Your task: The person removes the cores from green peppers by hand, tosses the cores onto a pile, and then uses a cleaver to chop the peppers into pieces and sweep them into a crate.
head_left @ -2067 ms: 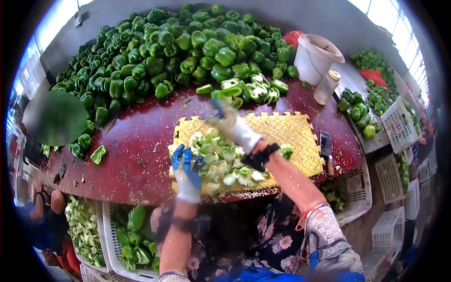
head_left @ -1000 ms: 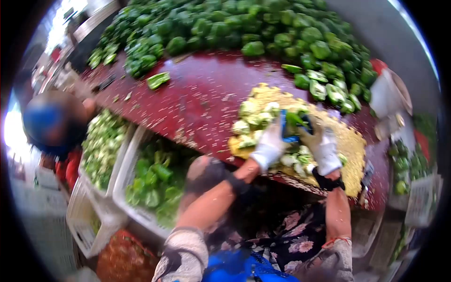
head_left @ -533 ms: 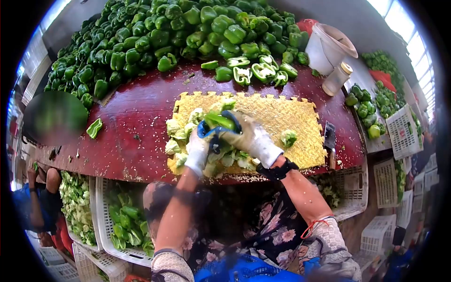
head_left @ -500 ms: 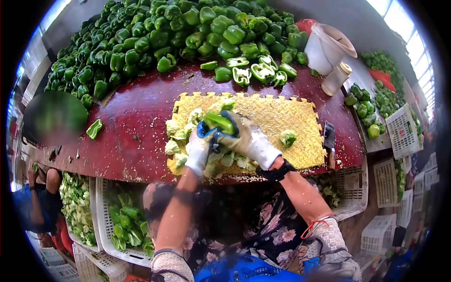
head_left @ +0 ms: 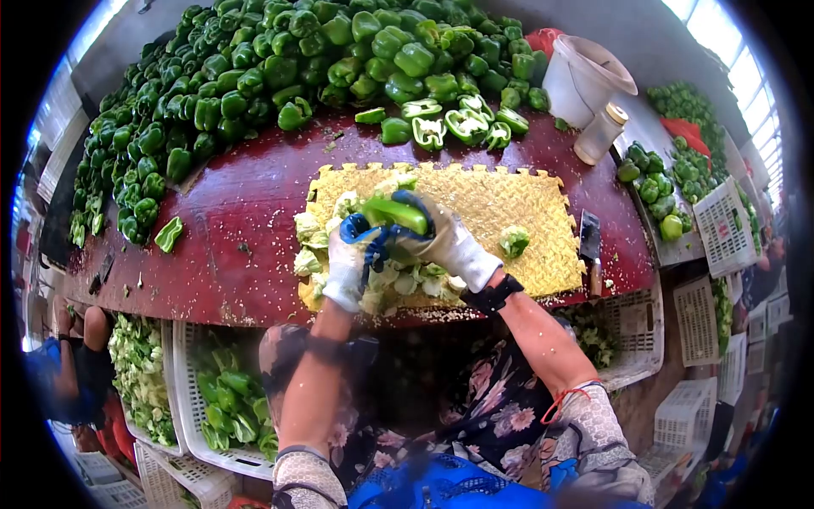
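Holding a green pepper point(head_left: 395, 214) over the yellow mat point(head_left: 492, 212), right hand point(head_left: 451, 248) nearer, gloved fingers curled round its right end; long axis crosswise, dipping rightward, pepper just beyond left hand point(head_left: 346, 265), whose fingers bend in below, contact unclear.

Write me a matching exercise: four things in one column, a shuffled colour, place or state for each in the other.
1. Pepper above the mat
2. Mat
3. Cleaver
4. Bucket

A. White, near the pepper heap
B. Held by the left hand and right hand
C. Lying by the mat's right edge
D. Yellow, bearing pale pieces

Pairs: 1-B, 2-D, 3-C, 4-A
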The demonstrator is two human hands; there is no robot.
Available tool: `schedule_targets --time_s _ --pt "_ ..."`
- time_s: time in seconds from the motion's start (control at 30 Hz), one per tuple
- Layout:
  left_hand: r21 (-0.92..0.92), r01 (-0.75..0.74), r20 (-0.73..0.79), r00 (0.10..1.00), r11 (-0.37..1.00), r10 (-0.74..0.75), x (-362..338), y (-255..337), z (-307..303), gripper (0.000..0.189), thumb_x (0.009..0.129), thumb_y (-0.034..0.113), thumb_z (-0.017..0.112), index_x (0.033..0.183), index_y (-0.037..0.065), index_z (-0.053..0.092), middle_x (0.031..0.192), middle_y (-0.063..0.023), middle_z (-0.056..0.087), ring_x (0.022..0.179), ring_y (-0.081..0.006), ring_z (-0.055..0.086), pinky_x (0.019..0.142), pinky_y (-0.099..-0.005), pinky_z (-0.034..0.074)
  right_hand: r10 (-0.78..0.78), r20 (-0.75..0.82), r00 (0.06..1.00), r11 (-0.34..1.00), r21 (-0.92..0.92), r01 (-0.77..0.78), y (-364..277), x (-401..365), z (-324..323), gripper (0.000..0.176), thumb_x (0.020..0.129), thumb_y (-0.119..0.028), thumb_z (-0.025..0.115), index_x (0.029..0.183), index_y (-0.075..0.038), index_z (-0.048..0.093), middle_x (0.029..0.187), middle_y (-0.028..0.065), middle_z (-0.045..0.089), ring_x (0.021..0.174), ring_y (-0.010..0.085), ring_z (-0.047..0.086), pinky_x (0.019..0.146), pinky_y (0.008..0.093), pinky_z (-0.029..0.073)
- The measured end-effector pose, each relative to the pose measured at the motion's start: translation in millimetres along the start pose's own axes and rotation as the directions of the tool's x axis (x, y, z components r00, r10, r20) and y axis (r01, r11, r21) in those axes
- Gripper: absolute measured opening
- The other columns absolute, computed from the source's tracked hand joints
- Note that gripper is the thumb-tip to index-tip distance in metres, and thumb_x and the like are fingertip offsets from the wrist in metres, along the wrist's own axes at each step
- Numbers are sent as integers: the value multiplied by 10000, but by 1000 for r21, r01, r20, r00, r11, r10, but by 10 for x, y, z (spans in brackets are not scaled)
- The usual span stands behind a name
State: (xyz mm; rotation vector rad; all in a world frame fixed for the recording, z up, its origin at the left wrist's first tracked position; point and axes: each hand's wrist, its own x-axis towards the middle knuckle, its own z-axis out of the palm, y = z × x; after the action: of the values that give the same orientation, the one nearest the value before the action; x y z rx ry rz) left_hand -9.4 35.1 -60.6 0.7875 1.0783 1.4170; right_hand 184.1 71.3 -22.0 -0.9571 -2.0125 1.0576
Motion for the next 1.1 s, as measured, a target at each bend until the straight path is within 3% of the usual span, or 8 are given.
schedule_targets --time_s 0.17,0.33,0.47,0.53,0.6,0.7,0.83,1.1 --pt "28 10 12 1000 1000 -11 -117 216 100 196 789 16 769 943 15 648 666 -21 610 452 -81 504 410 -225 390 98 -65 993 971 224 -82 9 143 -67 457 845 -79 704 1275 -24 559 1089 94 690 968 157 658 885 275 542" --pt "55 72 47 996 996 -74 -90 208 47 211 838 25 726 1030 22 636 765 -10 647 527 -62 541 472 -201 421 170 -20 985 916 372 -150 -83 152 -100 486 856 -111 720 1301 -43 535 1098 120 688 967 177 670 886 293 554" --pt "404 -163 61 987 900 151 -49 109 123 441 746 62 798 1134 29 590 863 -61 669 699 -136 632 612 -294 530 233 -91 968 963 -114 -242 -157 65 31 661 851 -272 748 1397 -74 433 1093 186 679 952 254 698 846 357 588" --pt "771 -336 90 899 541 429 -37 86 166 445 770 106 784 1156 26 578 887 -113 692 763 -212 672 697 -351 545 -53 -161 985 949 -314 0 -201 0 114 680 836 -324 759 1387 -76 448 1065 183 685 918 270 707 838 372 595" --pt "755 -293 36 912 586 409 -64 56 189 411 787 143 775 1134 21 592 927 -151 706 802 -267 690 750 -389 542 -227 -171 959 908 -393 145 -163 -8 147 650 847 -293 751 1382 -77 453 1039 178 692 902 273 709 812 375 603" --pt "518 -341 -16 913 785 407 -118 66 230 378 784 150 800 1093 11 632 908 -100 713 754 -193 673 704 -335 543 167 -182 969 986 9 -168 -252 79 13 555 854 -211 744 1332 -61 505 1059 165 698 980 241 687 878 347 568" --pt "194 -175 -76 978 965 193 -172 112 210 267 829 89 769 1056 28 642 816 0 657 569 -65 579 487 -208 448 309 -148 939 949 113 -294 -182 99 -47 500 848 -190 742 1290 -64 546 1093 121 700 995 207 682 931 317 545" --pt "-482 -37 -67 998 875 5 -114 45 91 123 933 206 657 1014 113 649 744 -6 638 530 -101 558 419 -231 422 215 -245 945 967 193 -169 -159 46 -57 475 812 -84 740 1251 -29 567 1080 88 687 987 170 653 894 294 539"
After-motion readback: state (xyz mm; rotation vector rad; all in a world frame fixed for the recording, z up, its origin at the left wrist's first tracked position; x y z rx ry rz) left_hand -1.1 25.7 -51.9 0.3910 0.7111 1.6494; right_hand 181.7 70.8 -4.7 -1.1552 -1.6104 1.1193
